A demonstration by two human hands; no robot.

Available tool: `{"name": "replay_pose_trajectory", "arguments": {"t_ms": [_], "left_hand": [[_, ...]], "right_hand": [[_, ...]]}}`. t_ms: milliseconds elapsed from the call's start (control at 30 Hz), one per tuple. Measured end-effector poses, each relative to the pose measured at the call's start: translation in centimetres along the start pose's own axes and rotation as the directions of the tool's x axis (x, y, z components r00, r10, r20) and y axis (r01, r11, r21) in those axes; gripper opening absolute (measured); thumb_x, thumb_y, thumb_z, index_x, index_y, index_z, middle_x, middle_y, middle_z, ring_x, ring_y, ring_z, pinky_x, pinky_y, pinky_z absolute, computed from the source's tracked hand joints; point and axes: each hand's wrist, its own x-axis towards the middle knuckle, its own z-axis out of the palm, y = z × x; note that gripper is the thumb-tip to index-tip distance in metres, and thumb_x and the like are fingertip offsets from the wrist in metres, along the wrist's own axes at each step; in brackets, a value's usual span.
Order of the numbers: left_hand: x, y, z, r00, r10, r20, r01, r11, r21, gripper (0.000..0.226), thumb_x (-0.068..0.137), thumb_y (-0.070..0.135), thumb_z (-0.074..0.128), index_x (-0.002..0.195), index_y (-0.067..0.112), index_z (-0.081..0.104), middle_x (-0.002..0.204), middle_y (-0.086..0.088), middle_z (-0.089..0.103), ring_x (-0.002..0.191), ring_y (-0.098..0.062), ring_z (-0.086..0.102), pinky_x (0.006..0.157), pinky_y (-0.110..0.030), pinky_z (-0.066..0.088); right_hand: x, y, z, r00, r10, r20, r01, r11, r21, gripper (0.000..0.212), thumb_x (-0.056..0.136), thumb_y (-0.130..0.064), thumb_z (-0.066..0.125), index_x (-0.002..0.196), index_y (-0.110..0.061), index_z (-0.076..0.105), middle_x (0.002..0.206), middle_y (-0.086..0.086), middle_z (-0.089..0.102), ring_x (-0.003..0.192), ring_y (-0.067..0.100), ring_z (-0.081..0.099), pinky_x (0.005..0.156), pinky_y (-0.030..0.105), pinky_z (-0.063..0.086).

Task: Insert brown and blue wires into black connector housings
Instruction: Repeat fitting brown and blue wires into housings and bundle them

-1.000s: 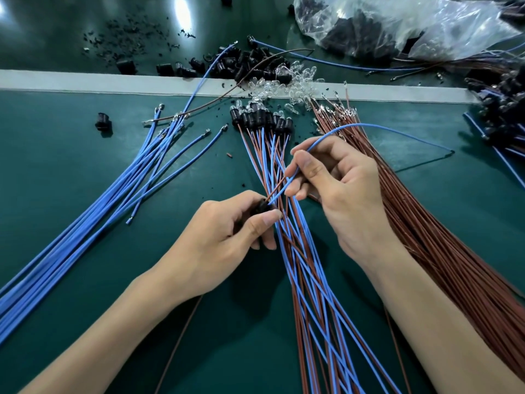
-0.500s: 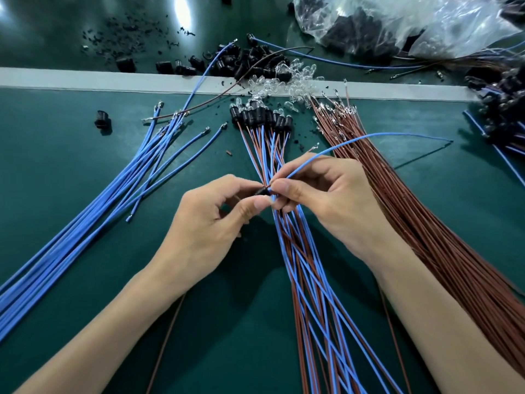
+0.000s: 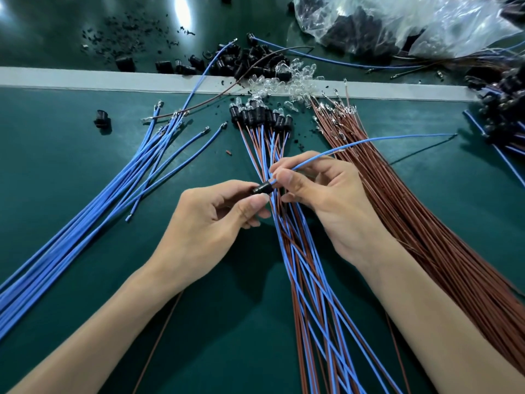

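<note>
pinching a black connector housing (image 3: pixel 262 189) between thumb and forefinger, the left hand (image 3: pixel 210 223) holds it above the green mat (image 3: pixel 71 172); the right hand (image 3: pixel 321 194) pinches a blue wire (image 3: pixel 369 142) at its opening.

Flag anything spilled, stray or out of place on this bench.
A lone black housing lies apart on the green mat, left of the loose blue wires. Black crumbs are scattered beyond the white strip, and clear bulbs spill across it.
</note>
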Motion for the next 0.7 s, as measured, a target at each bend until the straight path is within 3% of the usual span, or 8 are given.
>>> {"name": "replay_pose_trajectory", "arguments": {"t_ms": [233,333,500,700], "left_hand": [[-0.07,-0.06,-0.20,0.999,-0.013,0.034,0.014,0.999,-0.046,0.014,0.079,0.027,0.058,0.087,0.021,0.068,0.070,0.008,0.069,0.063,0.000,0.063,0.062,-0.009,0.047],[-0.02,-0.07,-0.17,0.999,-0.013,0.033,0.014,0.999,-0.046,0.015,0.080,0.028,0.057,0.086,0.021,0.069,0.069,0.008,0.069,0.062,0.000,0.062,0.062,-0.010,0.047],[-0.06,-0.25,-0.21,0.999,-0.014,0.038,0.016,0.999,-0.031,0.015,0.080,0.029,0.056,0.085,0.021,0.068,0.068,0.007,0.068,0.062,0.001,0.062,0.061,-0.010,0.046],[0.01,-0.20,-0.20,0.999,-0.003,0.049,0.004,1.000,-0.028,0.014,0.081,0.027,0.057,0.087,0.021,0.068,0.068,0.009,0.068,0.062,0.000,0.062,0.062,-0.010,0.047]], "right_hand": [[-0.08,0.11,0.45,0.996,-0.072,-0.044,0.068,0.993,-0.093,0.014,0.081,-0.004,0.069,0.073,-0.015,0.067,0.061,-0.006,0.065,0.058,0.002,0.061,0.059,0.014,0.048],[-0.17,-0.01,0.44,0.993,-0.084,-0.085,0.075,0.992,-0.103,0.016,0.081,-0.005,0.069,0.072,-0.017,0.066,0.062,-0.006,0.065,0.059,0.003,0.061,0.060,0.016,0.051],[-0.23,0.00,0.75,0.999,-0.020,-0.034,0.017,0.994,-0.107,0.013,0.082,-0.007,0.068,0.073,-0.016,0.064,0.059,-0.008,0.063,0.057,0.001,0.058,0.059,0.014,0.049],[-0.35,0.12,0.96,0.997,0.030,-0.076,-0.028,0.999,0.028,0.006,0.070,-0.024,0.069,0.071,-0.019,0.066,0.060,-0.006,0.063,0.056,0.003,0.056,0.057,0.015,0.048]]}}
